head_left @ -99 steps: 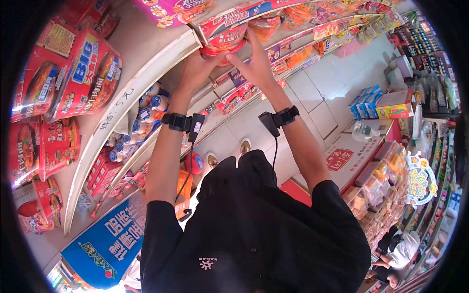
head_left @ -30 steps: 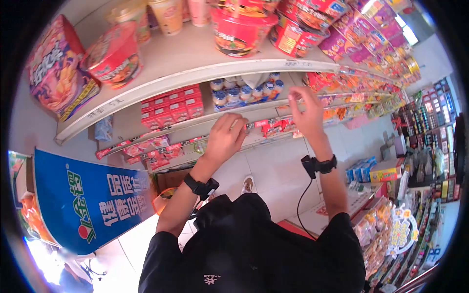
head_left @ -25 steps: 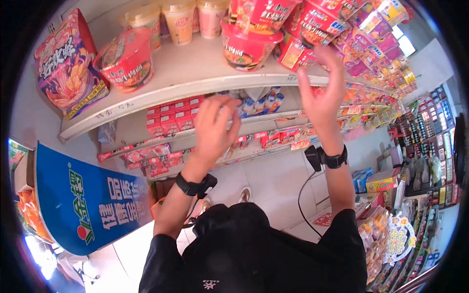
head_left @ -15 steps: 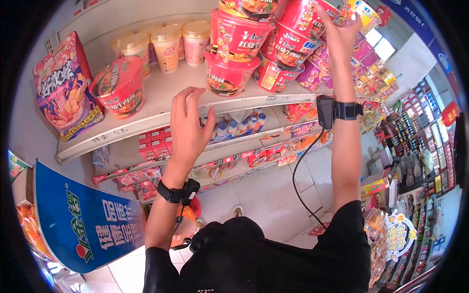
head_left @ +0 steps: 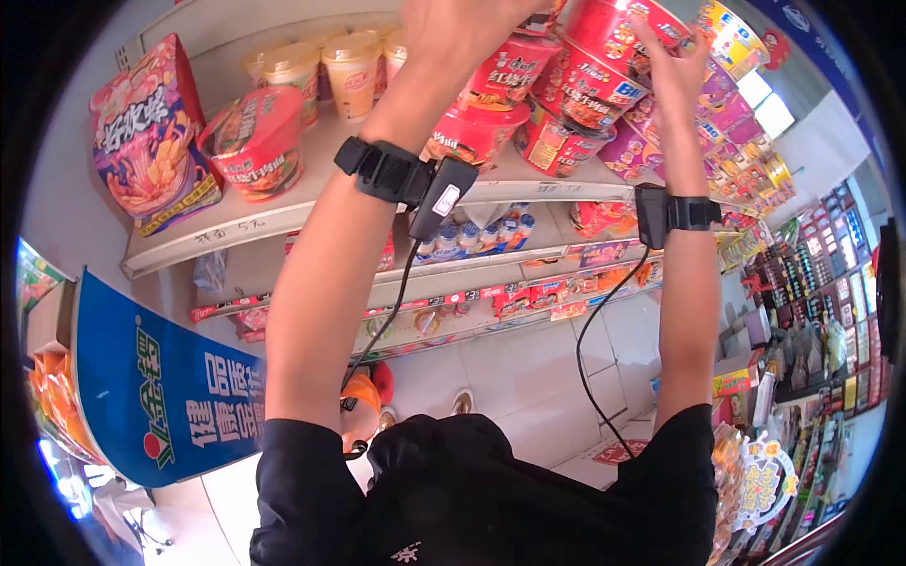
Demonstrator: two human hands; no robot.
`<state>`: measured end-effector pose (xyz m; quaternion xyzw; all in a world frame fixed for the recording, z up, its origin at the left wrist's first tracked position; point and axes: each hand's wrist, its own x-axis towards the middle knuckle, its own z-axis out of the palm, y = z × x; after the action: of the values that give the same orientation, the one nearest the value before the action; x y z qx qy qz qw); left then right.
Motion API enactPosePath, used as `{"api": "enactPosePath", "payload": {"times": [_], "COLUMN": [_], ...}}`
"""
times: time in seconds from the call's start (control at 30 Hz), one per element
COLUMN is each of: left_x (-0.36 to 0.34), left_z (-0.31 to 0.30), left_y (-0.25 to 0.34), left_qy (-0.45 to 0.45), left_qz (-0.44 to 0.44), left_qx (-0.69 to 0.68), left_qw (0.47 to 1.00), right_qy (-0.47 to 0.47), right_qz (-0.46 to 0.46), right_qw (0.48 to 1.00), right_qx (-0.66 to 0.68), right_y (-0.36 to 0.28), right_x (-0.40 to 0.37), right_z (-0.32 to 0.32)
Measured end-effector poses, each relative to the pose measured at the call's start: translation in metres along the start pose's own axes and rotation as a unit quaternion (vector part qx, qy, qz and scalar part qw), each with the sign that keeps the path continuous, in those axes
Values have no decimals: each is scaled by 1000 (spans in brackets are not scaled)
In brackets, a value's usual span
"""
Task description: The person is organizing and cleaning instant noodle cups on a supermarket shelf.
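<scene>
My left hand (head_left: 462, 33) reaches up over the left stack of red instant noodle bowls, hiding part of it. Its fingers run past the top edge, so what they do is hidden. Below the hand are a middle noodle bowl (head_left: 510, 74) and a lower noodle bowl (head_left: 479, 132). My right hand (head_left: 678, 80) is beside the right stack, with its fingers apart at the side of the upper red noodle bowl (head_left: 618, 33). Under that bowl are another red bowl (head_left: 590, 87) and a bottom bowl (head_left: 559, 141). Black straps with small boxes sit on both wrists.
A single red noodle bowl (head_left: 253, 146) and a purple snack bag (head_left: 151, 141) stand at the shelf's left, before several paper cups (head_left: 354, 74). Lower shelves carry small bottles (head_left: 472, 238). A blue sign (head_left: 170, 387) stands at lower left. Cables hang from both wrists.
My left hand has moved up and right from the shelf edge to the top of the left stack. My right hand stays beside the upper bowl. The view has shifted slightly.
</scene>
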<state>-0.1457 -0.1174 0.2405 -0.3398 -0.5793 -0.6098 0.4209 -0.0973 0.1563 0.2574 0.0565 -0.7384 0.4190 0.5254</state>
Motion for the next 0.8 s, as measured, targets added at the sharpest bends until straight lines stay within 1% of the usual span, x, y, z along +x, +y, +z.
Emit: {"api": "enactPosePath", "payload": {"times": [0.03, 0.07, 0.1, 0.13, 0.2, 0.23, 0.27, 0.3, 0.33, 0.4, 0.43, 0.47, 0.53, 0.57, 0.6, 0.63, 0.7, 0.73, 0.77, 0.8], "left_x": [-3, -6, -9, -11, -26, -39, -55, -70, -83, -107, -116, -124, -135, -141, -145, -149, -155, -157, -158, -160], "left_z": [-4, -14, -27, -40, -74, -89, -104, -113, -117, -124, -123, -122, -119, -119, -120, -120, -121, -122, -123, -124], "left_y": [-7, -5, 1, 4, -18, -25, -31, -36, -42, -51, -46, -42, -33, -27, -29, -32, -39, -43, -45, -47], "left_qy": [30, 30, 38, 46, 83, 82, 78, 74, 74, 29, 21, 22, -5, -23, -23, -20, -17, -17, -16, -15], "left_qz": [13, 9, -37, -81, -14, -16, -48, -79, -81, -48, -26, -27, -41, -75, -75, -78, -81, -101, -122, -122], "left_qx": [7, 11, -117, -244, -92, -91, -37, 18, 19, 55, 147, 146, 201, 215, 216, 221, 225, 208, 191, 191], "left_qw": [999, 999, 992, 965, 992, 992, 995, 994, 994, 997, 989, 989, 979, 973, 973, 972, 971, 973, 974, 974], "right_qy": [12, 24, 31, 29, 36, 38, 38, 8, -21, -37, -58, -81, -70, -101, -132, -133, -135, -136, -122, -109], "right_qz": [3, 7, -18, -16, -136, -150, -150, -159, -166, -174, -127, -80, -117, -111, -103, -103, -108, -108, -88, -68], "right_qw": [1000, 1000, 999, 999, 988, 980, 980, 981, 981, 979, 980, 976, 982, 975, 967, 967, 979, 978, 985, 990], "right_qx": [7, 12, 27, 27, 59, 124, 124, 112, 100, 96, 141, 185, 132, 163, 193, 194, 111, 112, 83, 54], "right_y": [-7, -13, -17, -23, -48, -71, -92, -111, -127, -156, -175, -187, -167, -167, -165, -161, -148, -142, -140, -139], "right_x": [-3, -5, -6, -5, -9, -27, -36, -42, -49, -71, -89, -101, -102, -111, -121, -128, -142, -151, -159, -164], "right_z": [1, 4, 7, 10, 24, 43, 52, 58, 66, 88, 101, 113, 140, 149, 156, 163, 175, 179, 183, 186]}}
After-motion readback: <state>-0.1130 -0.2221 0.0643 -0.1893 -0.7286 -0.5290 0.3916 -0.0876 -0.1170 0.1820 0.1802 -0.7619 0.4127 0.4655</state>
